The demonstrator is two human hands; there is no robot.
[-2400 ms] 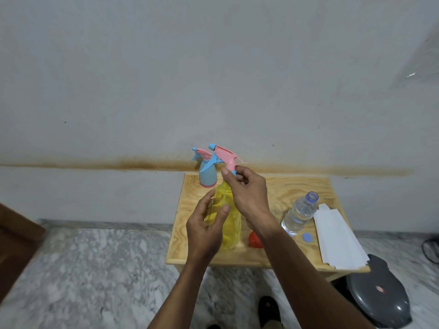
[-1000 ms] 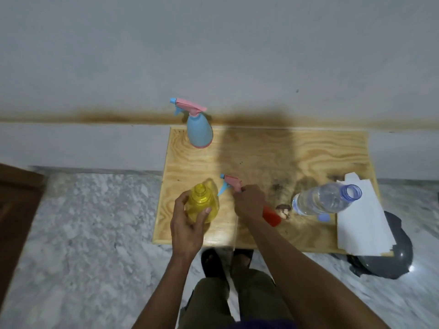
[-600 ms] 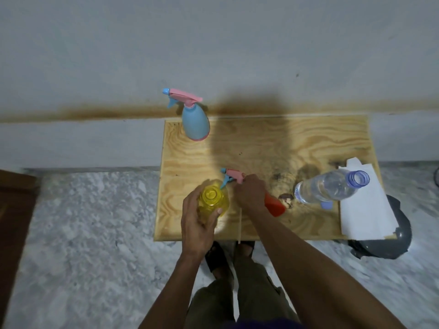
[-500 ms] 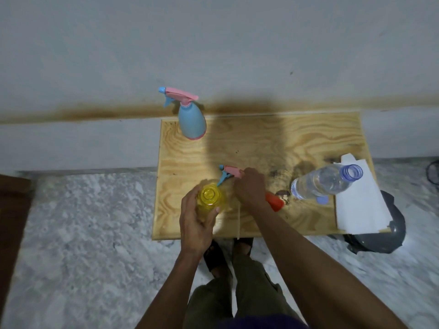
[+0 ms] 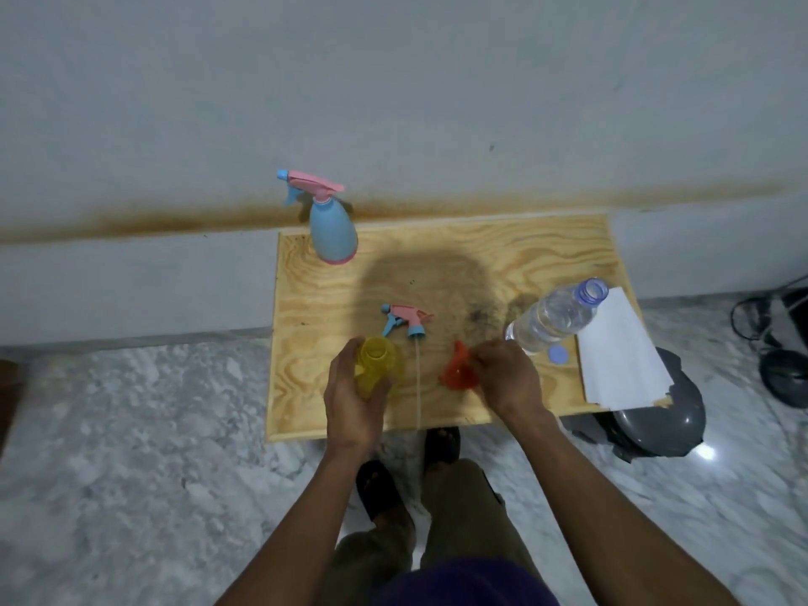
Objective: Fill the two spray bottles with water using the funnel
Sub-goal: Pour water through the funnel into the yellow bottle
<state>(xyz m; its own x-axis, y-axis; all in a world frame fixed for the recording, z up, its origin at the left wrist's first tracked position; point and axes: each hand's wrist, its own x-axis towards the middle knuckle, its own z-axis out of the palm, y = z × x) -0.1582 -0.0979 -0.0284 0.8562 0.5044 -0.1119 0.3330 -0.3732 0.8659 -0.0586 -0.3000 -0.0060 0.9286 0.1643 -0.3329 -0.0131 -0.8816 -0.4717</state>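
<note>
Your right hand has left the pink spray head on the desk and now pinches the red funnel; your left hand still grips the open yellow bottle, lower centre

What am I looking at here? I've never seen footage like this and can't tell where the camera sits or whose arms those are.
The camera is worn on a person's head and looks forward and down, so the two bare arms reaching in from the bottom are the wearer's own. No machine is involved. They stand at a small wooden table against a wall. The left hand holds a yellow spray bottle upright; its top is off and its mouth is open. That top, a pink and blue spray head with a thin tube, lies on the table just behind. The right hand pinches an orange funnel. Also on the table: a blue spray bottle with its head on, an uncapped water bottle, its blue cap and white paper.
</note>
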